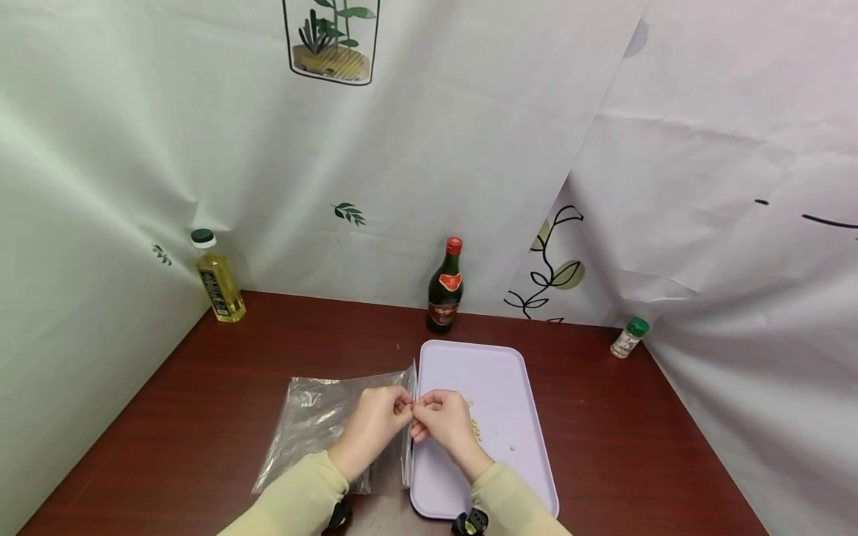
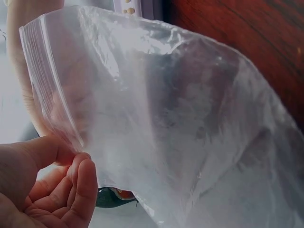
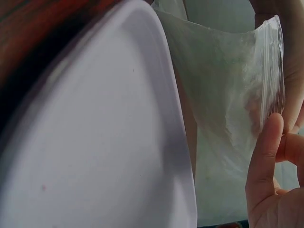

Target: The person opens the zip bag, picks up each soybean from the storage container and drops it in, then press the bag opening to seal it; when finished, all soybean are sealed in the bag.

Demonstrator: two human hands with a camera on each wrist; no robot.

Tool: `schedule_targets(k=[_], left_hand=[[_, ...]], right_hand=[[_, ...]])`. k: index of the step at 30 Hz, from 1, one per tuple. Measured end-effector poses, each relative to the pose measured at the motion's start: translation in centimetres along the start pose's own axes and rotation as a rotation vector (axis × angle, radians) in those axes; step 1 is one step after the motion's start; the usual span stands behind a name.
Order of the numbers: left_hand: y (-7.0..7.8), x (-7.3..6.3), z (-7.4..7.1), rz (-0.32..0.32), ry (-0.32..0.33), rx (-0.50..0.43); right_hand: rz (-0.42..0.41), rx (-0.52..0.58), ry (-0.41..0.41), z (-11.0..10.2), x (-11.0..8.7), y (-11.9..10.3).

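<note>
A clear zip-lock bag (image 1: pixel 315 417) hangs from both hands, its zip edge raised along the left rim of a lilac tray (image 1: pixel 499 380). My left hand (image 1: pixel 383 418) pinches the zip edge between thumb and fingers, as the left wrist view shows with the bag (image 2: pixel 156 109) spread out behind. Right beside it, my right hand (image 1: pixel 444 420) pinches the same edge, thumb on the zip strip in the right wrist view. The two hands' fingertips are close together. Several small pale yellow beans or pellets (image 1: pixel 477 429) lie on the tray, partly hidden behind the right hand.
On the brown table (image 1: pixel 637 432), a green bottle with a red cap (image 1: pixel 445 290) stands behind the tray. At the back left is an oil bottle (image 1: pixel 220 283); at the back right stands a small green-capped shaker (image 1: pixel 628 339). Cloth walls (image 1: pixel 402 149) enclose the table's back and sides.
</note>
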State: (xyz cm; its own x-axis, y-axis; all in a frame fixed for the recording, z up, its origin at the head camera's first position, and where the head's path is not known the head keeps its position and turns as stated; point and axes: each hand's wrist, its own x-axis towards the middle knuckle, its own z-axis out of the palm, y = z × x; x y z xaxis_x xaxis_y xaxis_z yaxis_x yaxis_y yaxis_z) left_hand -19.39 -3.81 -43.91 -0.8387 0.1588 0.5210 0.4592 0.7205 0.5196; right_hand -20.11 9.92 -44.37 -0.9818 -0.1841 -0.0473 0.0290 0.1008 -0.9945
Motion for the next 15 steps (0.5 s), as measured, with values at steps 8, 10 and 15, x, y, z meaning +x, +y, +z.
schedule_targets(k=[8, 10, 15], left_hand=[[-0.4, 0.0, 0.0, 0.001, 0.050, 0.047], [-0.9, 0.0, -0.2, -0.022, 0.061, 0.052], [-1.8, -0.1, -0.6, -0.075, 0.034, 0.019]], right_hand=[[-0.010, -0.034, 0.041, -0.4, 0.1, -0.1], [-0.009, -0.045, 0.059, -0.8, 0.0, -0.1], [0.005, -0.058, 0.078, -1.7, -0.2, -0.4]])
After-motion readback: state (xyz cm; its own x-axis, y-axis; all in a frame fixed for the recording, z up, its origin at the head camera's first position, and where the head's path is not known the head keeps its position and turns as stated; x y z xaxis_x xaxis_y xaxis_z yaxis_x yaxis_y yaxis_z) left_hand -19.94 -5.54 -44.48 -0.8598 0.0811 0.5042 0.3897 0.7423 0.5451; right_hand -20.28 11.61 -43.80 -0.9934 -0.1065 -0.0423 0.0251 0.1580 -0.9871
